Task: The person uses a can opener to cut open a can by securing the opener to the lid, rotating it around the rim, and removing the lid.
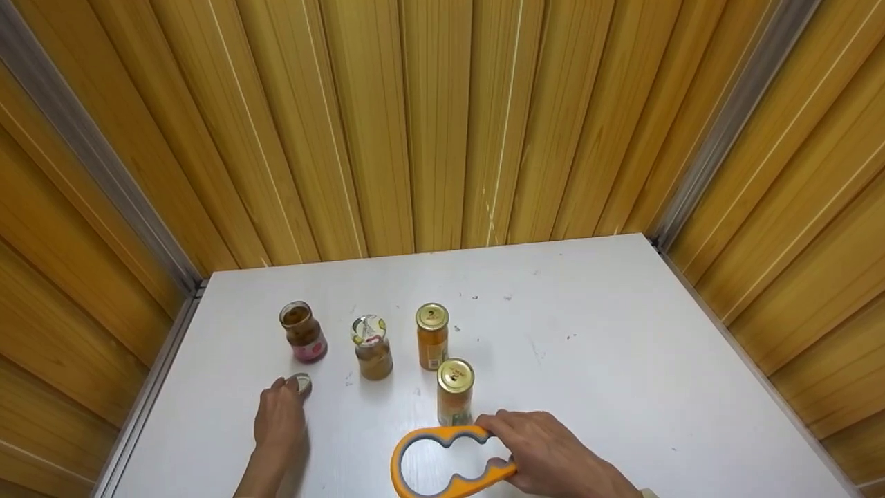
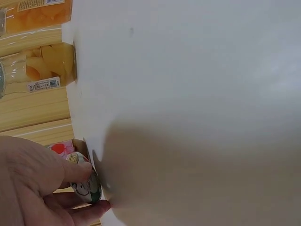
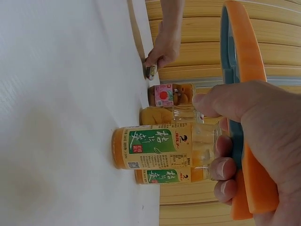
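The left hand (image 1: 280, 418) is pinching a small lid (image 1: 301, 384) tilted at the table (image 1: 588, 346); handling it well is probably calling for a light hold on the rim, while the right hand (image 1: 550, 451) is gripping an orange opener (image 1: 442, 432). Just beyond the left grip, an uncapped jar (image 1: 305, 340) is holding something brown, and to its right a capped jar (image 1: 374, 362) is holding yellow pieces. Beyond the right grip, a near gold-lidded jar (image 1: 455, 398) and a farther one (image 1: 433, 339) are showing orange contents.

Jar opener (image 1: 442, 432), orange, grey-lined, its loop scalloped inside: held raised above the tabletop (image 1: 588, 311), loop pointed left. Lid (image 1: 302, 384), small, round, pale with printed pattern: pinched low at the tabletop, near the uncapped jar (image 1: 304, 337).
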A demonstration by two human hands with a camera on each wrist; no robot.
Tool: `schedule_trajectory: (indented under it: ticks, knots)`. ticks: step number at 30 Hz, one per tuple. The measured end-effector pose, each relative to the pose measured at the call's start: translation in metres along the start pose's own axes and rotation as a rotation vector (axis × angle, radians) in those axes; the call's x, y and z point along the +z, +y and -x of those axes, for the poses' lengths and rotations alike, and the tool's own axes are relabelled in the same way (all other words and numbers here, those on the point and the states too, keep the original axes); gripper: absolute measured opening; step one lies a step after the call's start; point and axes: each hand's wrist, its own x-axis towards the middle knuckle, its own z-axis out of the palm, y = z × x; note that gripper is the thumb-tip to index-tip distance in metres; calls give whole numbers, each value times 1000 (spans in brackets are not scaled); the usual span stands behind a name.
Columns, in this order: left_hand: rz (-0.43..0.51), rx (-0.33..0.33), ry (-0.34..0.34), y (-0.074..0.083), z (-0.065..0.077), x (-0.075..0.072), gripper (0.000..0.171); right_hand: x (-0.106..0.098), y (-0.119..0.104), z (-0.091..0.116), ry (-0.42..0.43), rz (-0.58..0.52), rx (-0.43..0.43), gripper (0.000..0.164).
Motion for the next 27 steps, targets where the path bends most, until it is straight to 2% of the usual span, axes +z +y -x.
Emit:
schedule_trajectory:
  ticks: [6, 15, 21, 27]
  knots:
    - [54, -57, -29, -2, -4, 1, 52, 0, 0, 0, -19, -14, 21, 58]
    - [104, -124, -100, -3, -7, 0, 59, 3, 2, 3, 45, 30, -52, 59]
    - [124, -165, -145, -7, -10, 0, 63, 3, 3, 3, 8, 11, -22, 58]
    - [108, -180, -125, -3, -10, 1, 70, 2, 5, 4, -12, 9, -2, 55]
